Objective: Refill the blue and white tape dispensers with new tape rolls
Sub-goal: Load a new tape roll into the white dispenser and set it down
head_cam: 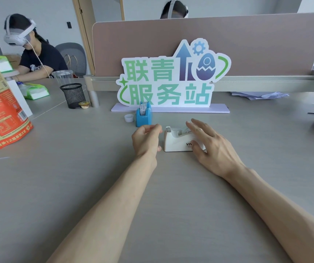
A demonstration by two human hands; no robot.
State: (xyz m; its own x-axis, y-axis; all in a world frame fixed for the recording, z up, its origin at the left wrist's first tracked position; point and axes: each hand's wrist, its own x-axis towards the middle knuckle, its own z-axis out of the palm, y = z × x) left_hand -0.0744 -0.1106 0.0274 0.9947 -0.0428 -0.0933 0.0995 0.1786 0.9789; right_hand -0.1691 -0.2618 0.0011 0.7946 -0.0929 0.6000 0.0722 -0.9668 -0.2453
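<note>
A white tape dispenser lies on the grey desk in front of me, with a tape roll seated in its cradle. My right hand rests over its right end, fingers spread and touching its side and top. Just left of the dispenser, my left hand is loosely curled with nothing visible in it. Behind it stands a small blue tape dispenser with a roll of tape in its top. A small white ring-shaped core lies to the left of the blue one.
A large green-lettered sign stands behind the dispensers against a divider panel. A black mesh pen cup, a tiny lidded pot and an orange bag sit at left. Papers lie back right. Two people wearing headsets sit beyond.
</note>
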